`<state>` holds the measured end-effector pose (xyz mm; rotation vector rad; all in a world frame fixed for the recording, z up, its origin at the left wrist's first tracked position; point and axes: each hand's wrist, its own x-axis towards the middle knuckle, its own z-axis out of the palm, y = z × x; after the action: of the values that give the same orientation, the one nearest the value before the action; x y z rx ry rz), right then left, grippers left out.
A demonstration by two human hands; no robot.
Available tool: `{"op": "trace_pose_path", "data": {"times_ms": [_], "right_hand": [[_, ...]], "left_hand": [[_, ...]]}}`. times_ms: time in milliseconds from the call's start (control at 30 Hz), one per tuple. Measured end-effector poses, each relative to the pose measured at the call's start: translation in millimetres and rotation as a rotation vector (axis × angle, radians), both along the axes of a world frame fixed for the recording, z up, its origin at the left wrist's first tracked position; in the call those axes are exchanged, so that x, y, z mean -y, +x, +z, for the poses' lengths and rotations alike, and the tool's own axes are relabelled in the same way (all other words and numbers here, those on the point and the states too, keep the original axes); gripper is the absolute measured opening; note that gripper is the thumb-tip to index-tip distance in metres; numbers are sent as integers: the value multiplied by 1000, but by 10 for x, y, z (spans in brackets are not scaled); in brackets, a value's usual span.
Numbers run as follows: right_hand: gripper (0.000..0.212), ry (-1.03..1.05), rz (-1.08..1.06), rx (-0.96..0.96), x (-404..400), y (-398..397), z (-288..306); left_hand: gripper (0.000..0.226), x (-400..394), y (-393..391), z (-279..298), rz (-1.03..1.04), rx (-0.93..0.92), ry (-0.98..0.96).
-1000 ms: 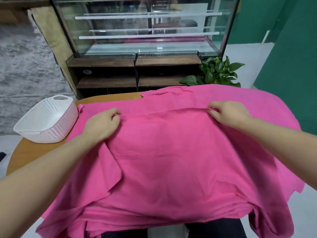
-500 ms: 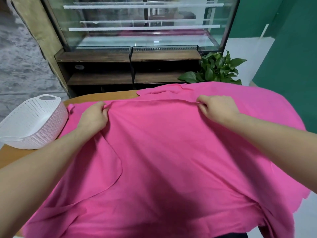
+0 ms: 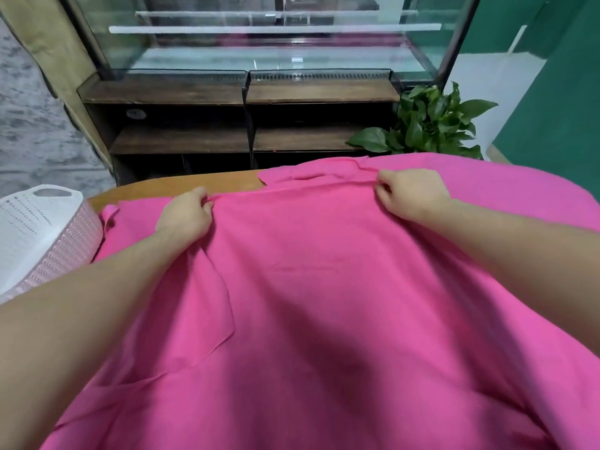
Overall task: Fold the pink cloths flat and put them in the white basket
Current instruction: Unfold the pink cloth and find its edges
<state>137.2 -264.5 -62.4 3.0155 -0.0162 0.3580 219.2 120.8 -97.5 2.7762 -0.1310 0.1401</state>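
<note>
Pink cloth point(image 3: 324, 287) is spread over the wooden table point(image 3: 181, 186), far edge pinched by left hand point(image 3: 183, 217) and right hand point(image 3: 410, 196), well apart. Layer count beneath is unclear. White basket point(image 3: 39, 228) is cut off at left.

The top cloth point(image 3: 324, 287) fills the middle and lower frame, over the table point(image 3: 181, 186). The basket point(image 3: 42, 228) sits at the left edge. 2 hands grip the cloth's far edge: left hand point(image 3: 185, 216) center-left, right hand point(image 3: 409, 196) upper right. A plant point(image 3: 428, 125) stands behind, upper right.
</note>
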Motion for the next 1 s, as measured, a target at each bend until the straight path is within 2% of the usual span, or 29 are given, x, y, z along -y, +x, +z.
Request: {"op": "trace_pose_path", "data": {"times_ms": [100, 200, 267, 400, 633, 733, 833, 1000], "right_hand": [[27, 169, 54, -199, 0, 103, -208], [26, 173, 110, -279, 10, 174, -325], [24, 123, 139, -243, 23, 220, -380], [20, 184, 109, -182, 24, 371, -403], [22, 206, 61, -98, -31, 701, -408], [16, 261, 112, -136, -60, 803, -443], [13, 331, 90, -159, -66, 893, -458], [21, 302, 10, -182, -140, 1129, -456]], "left_hand": [[17, -26, 62, -198, -17, -29, -28], [19, -27, 135, -274, -8, -53, -21], [19, -40, 203, -285, 3, -65, -1], [19, -42, 316, -263, 45, -69, 9], [16, 34, 559, -321, 175, -150, -109], [14, 40, 617, -363, 194, -165, -134], [11, 0, 681, -397, 216, -185, -240], [13, -36, 771, -436, 252, -197, -359]]}}
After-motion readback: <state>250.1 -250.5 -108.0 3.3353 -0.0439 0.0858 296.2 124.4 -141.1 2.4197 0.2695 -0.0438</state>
